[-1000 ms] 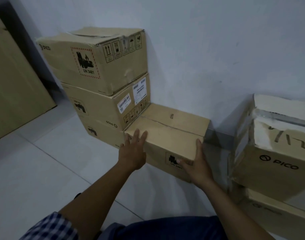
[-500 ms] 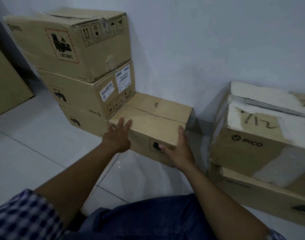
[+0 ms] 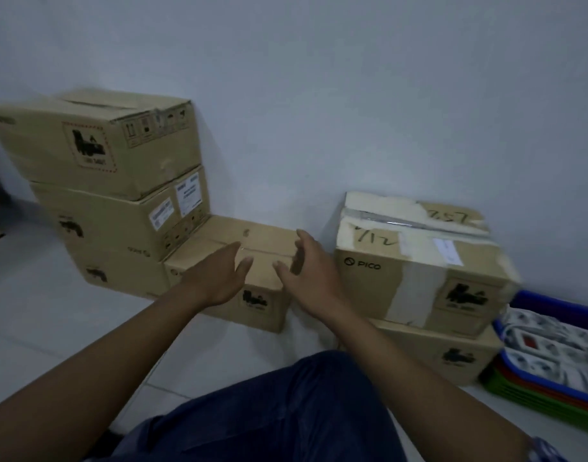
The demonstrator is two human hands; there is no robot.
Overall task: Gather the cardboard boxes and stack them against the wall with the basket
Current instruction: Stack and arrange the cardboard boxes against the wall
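1. Against the wall (image 3: 352,95), low box (image 3: 232,248) sits beside the three-high stack (image 3: 119,201).
2. I see left hand (image 3: 216,278) and right hand (image 3: 309,271) spread, empty, blurred.
3. Basket (image 3: 552,371) cut off at right.

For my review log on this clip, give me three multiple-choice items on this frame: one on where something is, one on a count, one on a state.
1. Where does the low brown cardboard box under the hands sit?
A. On top of the left stack
B. On the white floor between the two stacks
C. Inside the basket

2. How many brown cardboard boxes make up the left stack against the wall?
A. One
B. Three
C. Five

3. What are the left hand and right hand doing?
A. Both open, gripping nothing
B. Both clenched on a box flap
C. One holding tape

Answers:
1 B: it rests on the floor, its left end against the left stack and apart from the taped PICO box to its right.
2 B: three boxes lie one on another.
3 A: fingers spread, above the box.
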